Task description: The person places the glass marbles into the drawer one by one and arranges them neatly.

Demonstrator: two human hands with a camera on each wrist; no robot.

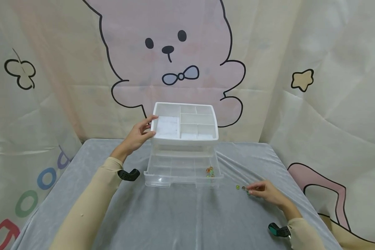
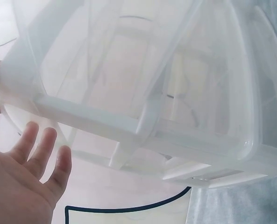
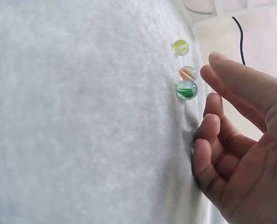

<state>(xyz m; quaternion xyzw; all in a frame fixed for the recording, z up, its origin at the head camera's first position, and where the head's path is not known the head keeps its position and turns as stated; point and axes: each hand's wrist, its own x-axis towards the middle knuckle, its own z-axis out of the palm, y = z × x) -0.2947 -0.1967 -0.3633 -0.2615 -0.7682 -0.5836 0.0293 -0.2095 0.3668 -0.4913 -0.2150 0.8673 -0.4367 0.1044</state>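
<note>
A white plastic drawer organizer (image 1: 183, 140) stands toward the back of the table, its top divided into compartments. Its clear lower drawer (image 1: 157, 178) is pulled out toward me. Several glass marbles (image 1: 210, 171) lie in the drawer's right compartment. My left hand (image 1: 137, 133) grips the left side of the organizer's top rim, with some fingers spread below it in the left wrist view. My right hand (image 1: 265, 192) is over the cloth, fingers relaxed and bent beside a yellow marble (image 3: 181, 47), an orange-striped marble (image 3: 188, 73) and a green marble (image 3: 187, 90). Nothing shows between its fingertips.
A grey cloth (image 1: 181, 218) covers the table, with folds to the right of the drawer. Printed fabric walls (image 1: 268, 41) with a cartoon bear enclose the back and sides.
</note>
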